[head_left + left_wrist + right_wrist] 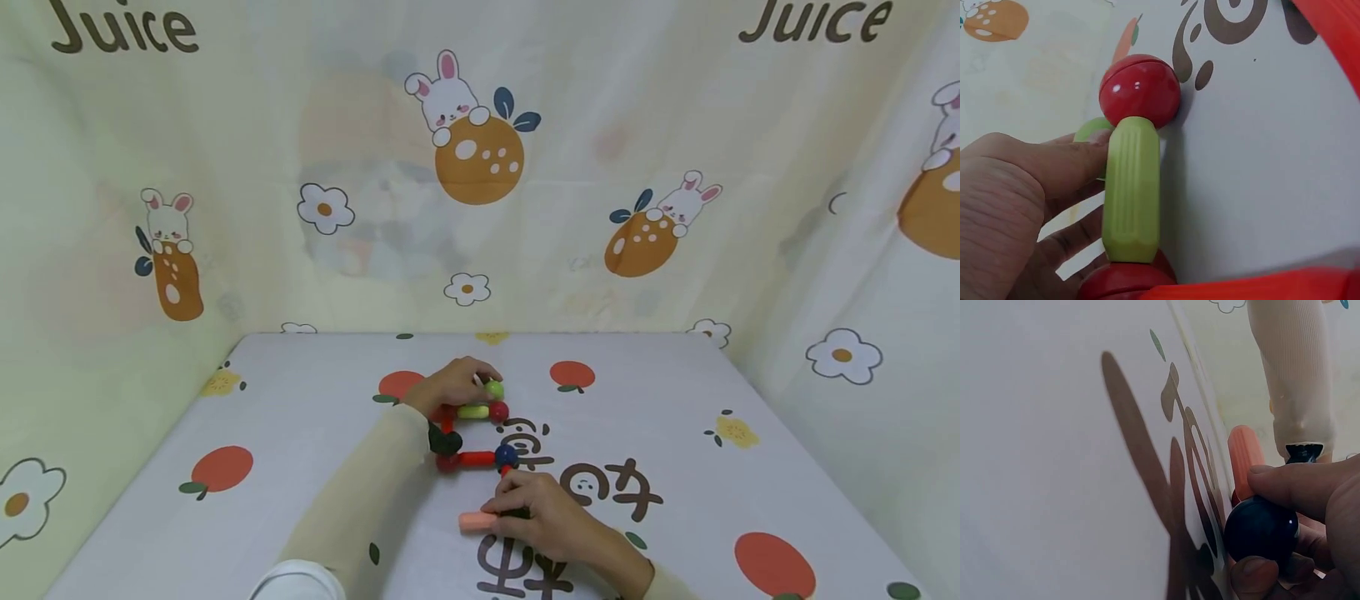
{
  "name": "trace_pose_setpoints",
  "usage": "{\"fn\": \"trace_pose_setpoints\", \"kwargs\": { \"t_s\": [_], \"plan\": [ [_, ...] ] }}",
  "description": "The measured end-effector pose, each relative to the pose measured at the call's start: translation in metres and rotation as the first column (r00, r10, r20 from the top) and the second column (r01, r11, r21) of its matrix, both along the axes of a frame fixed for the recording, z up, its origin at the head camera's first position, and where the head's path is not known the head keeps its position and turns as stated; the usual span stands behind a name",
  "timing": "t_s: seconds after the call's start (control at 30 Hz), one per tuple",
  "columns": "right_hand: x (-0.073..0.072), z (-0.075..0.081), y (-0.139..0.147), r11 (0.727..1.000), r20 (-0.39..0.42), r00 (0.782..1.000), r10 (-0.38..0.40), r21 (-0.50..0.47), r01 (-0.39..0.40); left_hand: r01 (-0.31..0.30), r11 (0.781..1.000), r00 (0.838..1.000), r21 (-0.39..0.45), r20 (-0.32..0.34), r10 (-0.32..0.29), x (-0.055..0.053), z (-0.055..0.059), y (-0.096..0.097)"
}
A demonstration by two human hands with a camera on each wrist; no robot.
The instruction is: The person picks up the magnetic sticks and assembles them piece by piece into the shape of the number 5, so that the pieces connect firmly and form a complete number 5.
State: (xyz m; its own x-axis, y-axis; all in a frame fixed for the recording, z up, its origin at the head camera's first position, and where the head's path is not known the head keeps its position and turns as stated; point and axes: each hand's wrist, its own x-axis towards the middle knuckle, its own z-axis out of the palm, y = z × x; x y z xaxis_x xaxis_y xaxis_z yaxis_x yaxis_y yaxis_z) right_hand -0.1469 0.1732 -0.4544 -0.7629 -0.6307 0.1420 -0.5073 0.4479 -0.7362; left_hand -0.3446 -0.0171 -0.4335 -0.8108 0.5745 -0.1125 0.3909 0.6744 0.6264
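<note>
On the table, balls and rods join into a bent chain. Its far arm is a yellow-green rod (1132, 187) ending in a glossy red ball (1140, 90); nearer, a red rod (477, 459) runs to a blue ball (507, 456). Just behind the far arm, my left hand (459, 383) pinches a light green ball (493, 389), mostly hidden by the thumb and rod in the left wrist view. At the near end, my right hand (547, 512) grips a dark blue ball (1261, 528) by thumb and fingers. From that ball a salmon-coloured rod (1246, 459) points leftward in the head view.
A printed cloth (315, 467) with fruit and large dark lettering covers the table. Behind it hangs a cream curtain (375, 275) with rabbits and flowers. My left forearm's sleeve (360, 492) crosses the table left of the chain; a dark wristband (444, 437) overlaps the chain.
</note>
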Motion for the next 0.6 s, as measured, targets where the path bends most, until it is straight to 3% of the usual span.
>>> {"fn": "trace_pose_setpoints", "kwargs": {
  "t_s": [0.13,0.3,0.43,0.6],
  "plan": [
    [-0.001,0.0,-0.001,1.0,0.031,0.999,-0.015,0.015,0.014,-0.02,0.999,1.0,0.029,0.017,0.02,-0.002,-0.006,-0.002],
    [-0.001,-0.002,-0.001,1.0,-0.008,1.0,-0.005,0.003,0.005,-0.054,0.997,0.998,0.061,0.037,0.051,-0.003,-0.008,-0.005],
    [-0.001,-0.003,-0.001,1.0,-0.024,1.0,0.006,-0.005,-0.006,-0.079,0.993,0.996,0.085,0.053,0.075,-0.001,-0.004,-0.008],
    [-0.001,-0.002,0.0,1.0,0.025,0.999,-0.025,0.015,0.025,-0.109,0.988,0.993,0.106,0.06,0.103,0.004,0.006,-0.011]
  ]
}}
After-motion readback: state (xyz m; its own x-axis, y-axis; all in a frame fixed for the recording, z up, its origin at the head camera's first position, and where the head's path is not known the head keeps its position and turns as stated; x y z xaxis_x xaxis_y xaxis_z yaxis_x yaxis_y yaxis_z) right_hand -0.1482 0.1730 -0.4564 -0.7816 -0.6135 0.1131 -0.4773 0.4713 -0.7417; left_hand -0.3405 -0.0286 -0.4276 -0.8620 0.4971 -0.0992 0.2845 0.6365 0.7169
